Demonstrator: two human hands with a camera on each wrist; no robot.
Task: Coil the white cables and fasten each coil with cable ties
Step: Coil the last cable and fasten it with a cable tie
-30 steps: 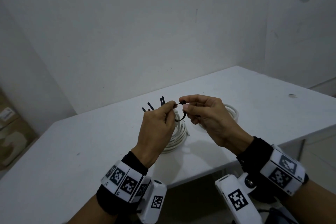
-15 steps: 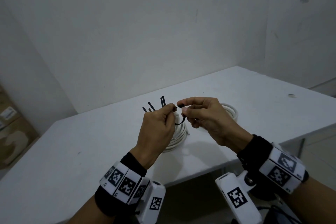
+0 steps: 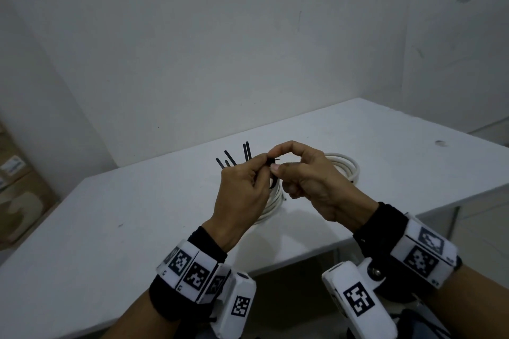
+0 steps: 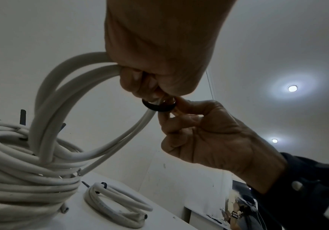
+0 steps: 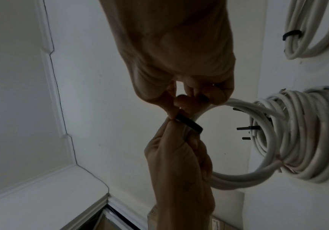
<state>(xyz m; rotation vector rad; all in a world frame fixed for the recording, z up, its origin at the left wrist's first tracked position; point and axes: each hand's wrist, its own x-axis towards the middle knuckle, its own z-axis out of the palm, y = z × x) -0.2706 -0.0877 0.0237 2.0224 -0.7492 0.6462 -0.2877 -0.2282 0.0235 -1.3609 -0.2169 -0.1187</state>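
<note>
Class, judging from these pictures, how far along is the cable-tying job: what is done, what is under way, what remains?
Done: the small coil lies on the table, tied. Under way: the left hand grips cable strands while the right hand works a black tie around them. Left: closing it; the big coil already carries ties.

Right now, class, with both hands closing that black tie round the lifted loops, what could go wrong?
1. The black tie circles only a few strands; the rest of the big coil on the table may stay loose.
2. The left hand and right hand pinch at fingertips, so the tie could slip free.
3. Pulling upward might drag the coil against the tied small coil.
</note>
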